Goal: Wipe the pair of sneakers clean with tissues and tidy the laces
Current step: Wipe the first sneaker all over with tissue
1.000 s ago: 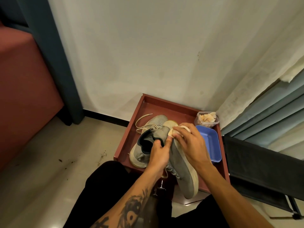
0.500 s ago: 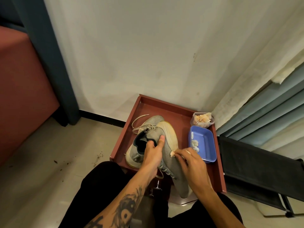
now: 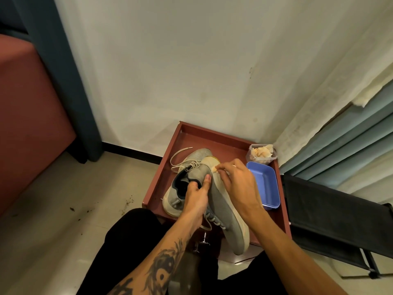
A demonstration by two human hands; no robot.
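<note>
Grip: my left hand [image 3: 196,201] clamps the tilted sneaker [image 3: 228,218] near its collar, so the sole rim faces right for wiping.
Wipe: right hand [image 3: 238,186] pinches a tissue [image 3: 214,168] against the heel-end rim.
Pair: other sneaker [image 3: 197,153] lies in the red tray [image 3: 223,143] just behind, laces loose.
Room: blue tub [image 3: 264,184] and tissue tub [image 3: 262,155] crowd the right, and the toe overhangs the tray's near edge.

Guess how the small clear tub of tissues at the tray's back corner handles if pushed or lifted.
Probably very light: the clear tub looks thin-walled and seems to hold only crumpled tissues. It would likely slide rather than tip, being squat on the flat red tray. Loose tissues poke above its rim and might spill.
</note>
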